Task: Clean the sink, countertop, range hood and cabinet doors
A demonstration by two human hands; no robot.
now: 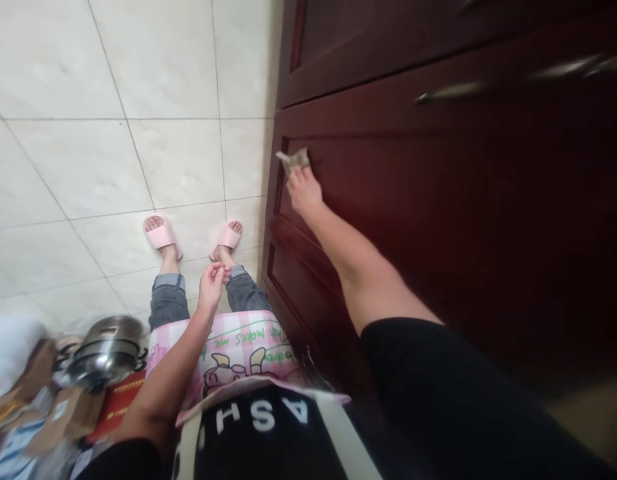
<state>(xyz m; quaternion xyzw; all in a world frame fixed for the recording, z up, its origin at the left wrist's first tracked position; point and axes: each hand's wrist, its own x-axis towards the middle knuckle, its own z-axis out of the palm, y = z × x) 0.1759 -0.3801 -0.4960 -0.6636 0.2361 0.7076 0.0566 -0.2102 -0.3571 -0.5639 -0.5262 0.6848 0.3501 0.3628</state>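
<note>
My right hand [305, 191] is stretched out to a dark red wooden cabinet door [413, 200]. Under its fingers a brownish cloth [297, 159] with a pale edge is pressed on the lower part of the door panel. In front of my body, over the pink checked apron [243, 337] and my legs, hangs my left hand [214, 283]. Its fingers are loosely curled, and nothing shows between them. A metal handle [453, 92], blurred, sits higher up on the door.
Pale floor tiles [63, 160] spread out to the left. My feet stand on them in pink slippers [161, 237]. Stacked steel pots [108, 347], a cardboard box [68, 417] and a red box [121, 400] crowd the lower left.
</note>
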